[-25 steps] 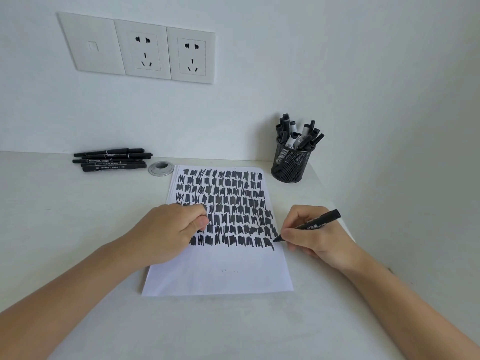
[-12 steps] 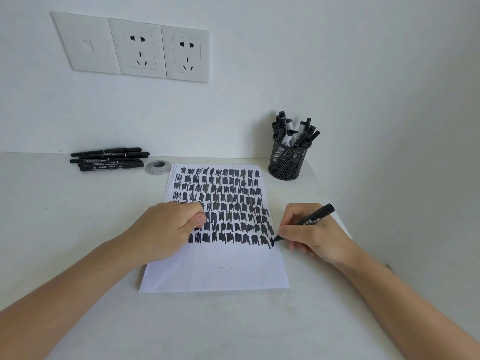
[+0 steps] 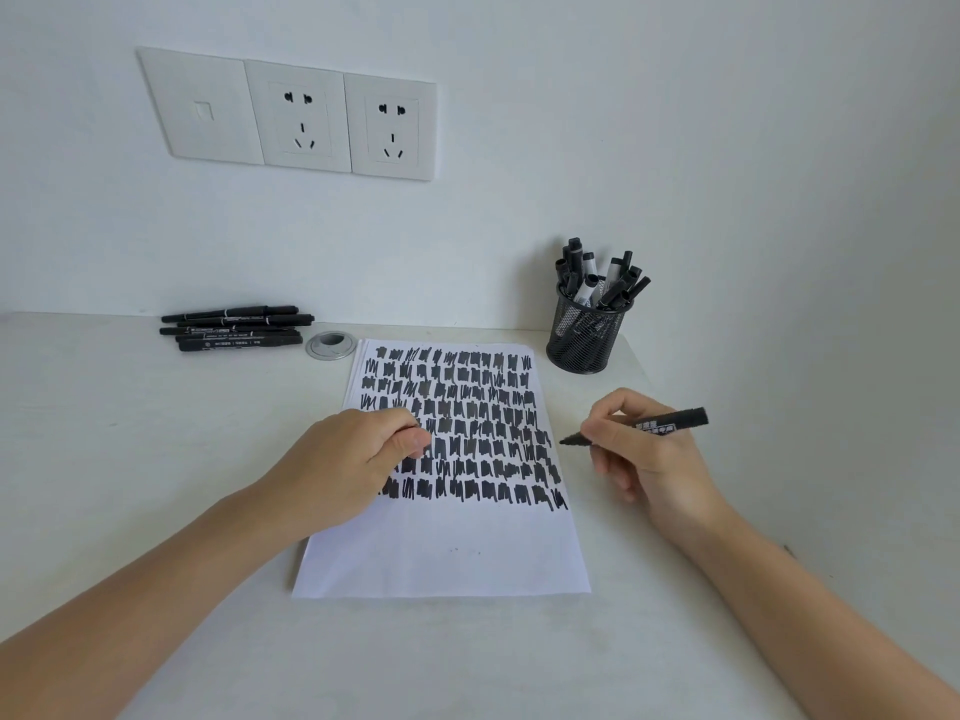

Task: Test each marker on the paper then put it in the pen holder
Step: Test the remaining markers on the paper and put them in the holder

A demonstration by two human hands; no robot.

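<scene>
Left of the paper (image 3: 441,553) lie spare markers (image 3: 234,328). The left hand (image 3: 353,465) rests curled on the paper's left side; whether it holds something cannot be told. Right of the paper, the right hand (image 3: 649,459) pinches an uncapped marker (image 3: 639,427); behind stands the pen holder (image 3: 587,335).

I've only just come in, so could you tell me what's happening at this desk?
A person is testing markers. The right hand holds an uncapped black marker, its tip just off the right edge of the paper, which is covered in rows of black scribbles. The left hand rests on the sheet. Several markers stand in the mesh pen holder; a few more markers lie at the back left.
</scene>
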